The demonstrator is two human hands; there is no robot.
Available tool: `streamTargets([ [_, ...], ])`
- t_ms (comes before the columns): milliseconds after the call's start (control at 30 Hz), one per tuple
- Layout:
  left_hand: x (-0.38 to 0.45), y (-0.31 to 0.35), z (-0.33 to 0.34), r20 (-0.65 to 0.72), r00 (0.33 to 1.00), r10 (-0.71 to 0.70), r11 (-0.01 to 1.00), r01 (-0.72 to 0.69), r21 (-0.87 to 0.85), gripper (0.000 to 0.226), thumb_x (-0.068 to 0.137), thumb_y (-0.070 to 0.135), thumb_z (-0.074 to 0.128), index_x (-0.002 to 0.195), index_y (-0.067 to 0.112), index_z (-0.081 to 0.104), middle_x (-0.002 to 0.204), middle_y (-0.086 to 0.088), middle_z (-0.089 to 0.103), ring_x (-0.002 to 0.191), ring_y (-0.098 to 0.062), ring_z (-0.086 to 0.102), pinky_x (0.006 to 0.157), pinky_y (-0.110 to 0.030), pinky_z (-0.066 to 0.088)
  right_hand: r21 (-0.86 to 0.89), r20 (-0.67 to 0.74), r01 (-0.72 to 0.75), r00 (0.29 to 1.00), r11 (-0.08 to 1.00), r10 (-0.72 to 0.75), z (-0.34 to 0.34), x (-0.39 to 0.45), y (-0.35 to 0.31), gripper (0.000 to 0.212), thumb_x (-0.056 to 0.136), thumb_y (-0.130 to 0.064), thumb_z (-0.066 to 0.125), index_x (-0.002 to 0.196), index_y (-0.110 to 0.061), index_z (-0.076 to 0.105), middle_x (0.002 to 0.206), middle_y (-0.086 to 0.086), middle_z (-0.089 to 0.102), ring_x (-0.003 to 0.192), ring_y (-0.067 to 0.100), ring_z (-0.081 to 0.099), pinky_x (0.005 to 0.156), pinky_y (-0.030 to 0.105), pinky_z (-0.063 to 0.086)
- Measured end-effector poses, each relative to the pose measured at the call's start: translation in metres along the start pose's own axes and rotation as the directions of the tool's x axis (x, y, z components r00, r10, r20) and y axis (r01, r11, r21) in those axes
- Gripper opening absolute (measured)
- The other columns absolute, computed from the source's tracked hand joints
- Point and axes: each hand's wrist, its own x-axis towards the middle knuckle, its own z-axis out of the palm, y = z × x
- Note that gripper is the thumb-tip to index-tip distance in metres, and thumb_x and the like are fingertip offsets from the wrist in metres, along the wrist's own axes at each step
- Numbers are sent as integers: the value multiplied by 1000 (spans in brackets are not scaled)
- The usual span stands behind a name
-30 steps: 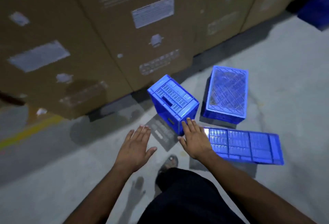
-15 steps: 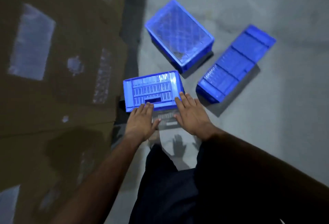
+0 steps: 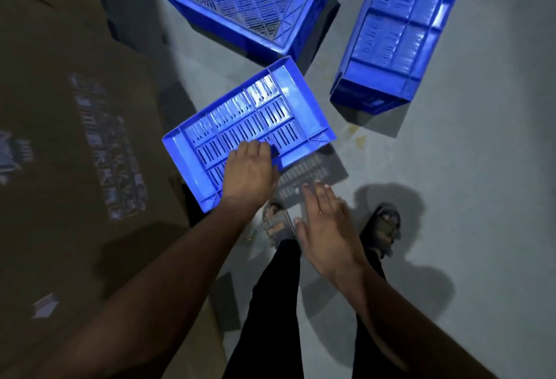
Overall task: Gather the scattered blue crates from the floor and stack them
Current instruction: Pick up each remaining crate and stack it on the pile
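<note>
left hand (image 3: 249, 168) gripping slotted blue crate (image 3: 249, 125), right hand (image 3: 328, 234) flat

The left hand (image 3: 249, 172) has moved up from the near edge of the nearest blue crate (image 3: 249, 134) onto its slotted side, fingers curling into the handle slot. The right hand (image 3: 326, 229) has come off that crate and now hovers flat over the floor, near the person's feet.
</note>
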Motion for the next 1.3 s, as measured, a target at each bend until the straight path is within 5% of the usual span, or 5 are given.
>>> streamTargets([
  [267, -26, 32, 26, 57, 985, -163, 979, 169, -115, 68, 88, 49, 54, 139, 6, 39, 121, -13, 54, 111, -31, 52, 95, -44, 43, 19, 1, -53, 999, 998, 53, -3, -12, 39, 67, 92, -41, 49, 149, -11, 32, 157, 15, 30, 143, 29, 30, 111, 46, 35],
  [533, 50, 16, 7, 500, 849, -169, 926, 311, -215, 56, 82, 60, 67, 104, 9, 58, 104, -13, 61, 91, -28, 55, 72, -32, 39, 66, 53, -116, 992, 991, 113, 10, -25, 91, 71, 91, -50, 34, 150, -11, 31, 158, 17, 30, 144, 32, 30, 111, 49, 35],
  [867, 14, 29, -97, 674, 739, 26, 393, 612, -686, 45, 76, 16, 79, 104, -16, 64, 103, -36, 67, 73, -34, 66, 57, -35, 58, 305, 184, -289, 953, 907, 242, -8, -73, 118, 70, 95, -54, 34, 153, -15, 27, 159, 12, 29, 144, 27, 30, 116, 36, 24],
  [1133, -67, 46, -212, 692, 666, 278, 249, 646, -722, 82, 37, 51, 92, 102, 3, 76, 100, -27, 71, 40, -20, 56, 45, -26, 52, 858, 329, -513, 606, 39, 724, 31, -97, 193, 54, 65, -48, 77, 100, -8, 68, 90, 7, 75, 81, 25, 72, 71, 36, 57],
  [1300, -97, 48, -246, 654, 670, 352, 178, 638, -749, 83, 42, 46, 92, 107, -1, 72, 90, -25, 72, 38, -17, 50, 44, -27, 50, 869, 492, -324, 649, -375, 580, -6, -135, 190, 69, 85, -68, 54, 119, -9, 65, 100, 11, 71, 74, 22, 72, 62, 31, 57],
])
